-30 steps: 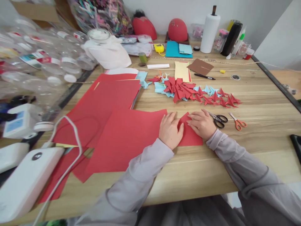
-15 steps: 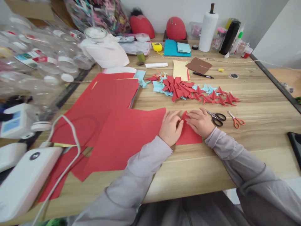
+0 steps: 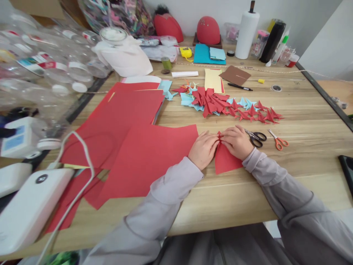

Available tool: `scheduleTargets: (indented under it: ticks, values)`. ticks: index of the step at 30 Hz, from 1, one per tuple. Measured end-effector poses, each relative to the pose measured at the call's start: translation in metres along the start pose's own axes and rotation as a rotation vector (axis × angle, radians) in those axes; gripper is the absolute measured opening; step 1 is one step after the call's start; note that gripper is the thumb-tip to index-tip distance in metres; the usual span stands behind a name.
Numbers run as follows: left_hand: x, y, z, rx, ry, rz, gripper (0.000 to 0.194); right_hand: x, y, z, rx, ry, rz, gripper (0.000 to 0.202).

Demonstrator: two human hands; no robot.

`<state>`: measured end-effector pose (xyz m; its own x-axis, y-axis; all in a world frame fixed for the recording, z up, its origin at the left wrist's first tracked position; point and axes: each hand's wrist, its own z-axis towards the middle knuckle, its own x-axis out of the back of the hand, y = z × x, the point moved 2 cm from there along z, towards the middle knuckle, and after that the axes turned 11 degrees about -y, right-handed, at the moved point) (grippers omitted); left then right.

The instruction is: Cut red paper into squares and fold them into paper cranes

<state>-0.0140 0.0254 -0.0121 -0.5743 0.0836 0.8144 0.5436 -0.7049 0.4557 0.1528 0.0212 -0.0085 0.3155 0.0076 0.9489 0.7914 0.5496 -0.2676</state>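
Both my hands pinch a small sheet of red paper (image 3: 226, 162) near its far edge. My left hand (image 3: 203, 149) grips it from the left, fingertips meeting those of my right hand (image 3: 237, 141), which closes on it from the right. The paper's near part spreads out below my fingers, while the pinched part is mostly covered. A large red sheet (image 3: 154, 158) lies just left of my left hand. Black-handled scissors (image 3: 257, 138) rest beside my right hand, with smaller orange-handled scissors (image 3: 278, 140) further right.
Folded red paper pieces (image 3: 211, 101) and light blue ones lie beyond my hands. A stack of red sheets (image 3: 118, 110) is at left, near a white power bank (image 3: 35, 206) with a cable. Plastic bottles (image 3: 55, 62) crowd the far left. A black pen (image 3: 239, 87) lies farther back.
My hands have come together, and my fingertips now meet on the small red paper. Its near edge has swung from nearly level to a slant and its sides narrow toward my fingers.
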Motion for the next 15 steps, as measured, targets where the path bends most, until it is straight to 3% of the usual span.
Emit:
scheduleTargets:
  ticks: [7,15]
  values:
    - [0.0,0.015,-0.003,-0.004,0.018,0.114,0.024,0.001,-0.003,0.0,0.021,0.003,0.005,0.021]
    - [0.002,0.013,-0.002,-0.004,-0.017,0.064,0.028,0.006,0.006,-0.001,0.033,-0.034,-0.037,0.024]
